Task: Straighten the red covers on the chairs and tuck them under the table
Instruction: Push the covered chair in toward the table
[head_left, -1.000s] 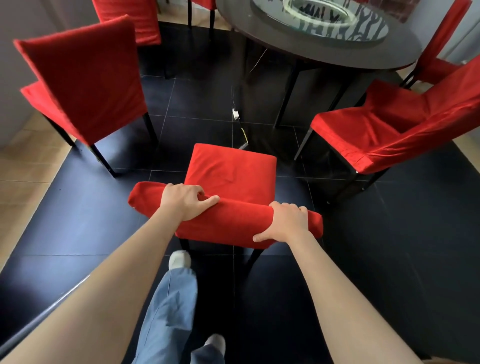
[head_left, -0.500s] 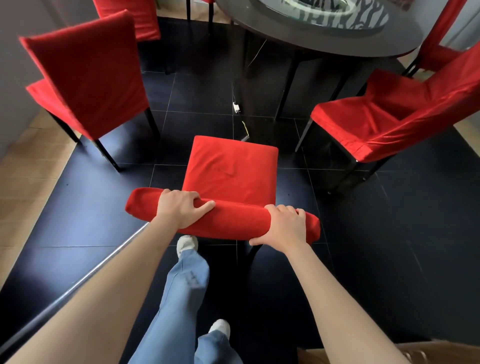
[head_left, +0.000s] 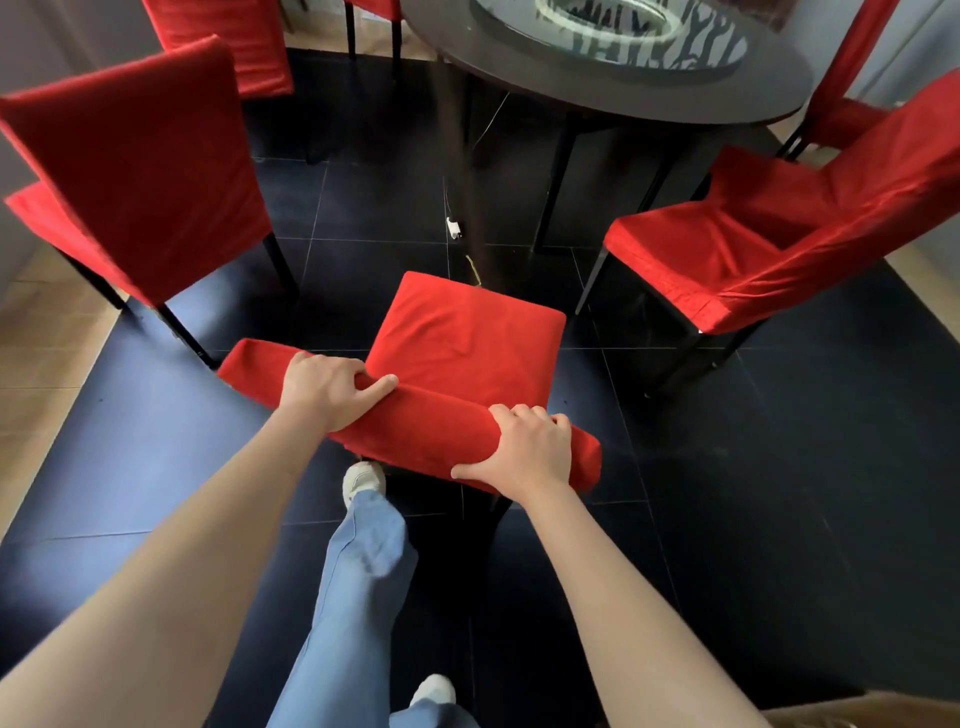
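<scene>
The person stands behind the nearest chair (head_left: 467, 353), at about six o'clock of the round dark surface (head_left: 623, 88), and both hands sit on the top of its backrest; the left hand (head_left: 327, 387) curls over the rail near its left end with the thumb lying forward along the cloth, and the right hand (head_left: 524, 452) wraps the rail near its right end with the thumb on the near side; this two-handed hold, spread well apart, looks chosen so that the chair can be steered straight and pushed toward twelve o'clock without twisting; one foot (head_left: 363, 480) is stepped forward just beside the chair's back legs, which fits a push; the seat's front edge is near the surface's rim but not yet under it, so the tucking appears unfinished; the red cover (head_left: 447, 332) on this chair is a soft, matte cloth, fairly smooth across the seat with a few shallow creases, and snug round the backrest; the chair at two o'clock (head_left: 753, 244) wears a looser cover with deep folds, and the one at ten o'clock (head_left: 140, 171) stands turned away, well apart from the surface.
</scene>
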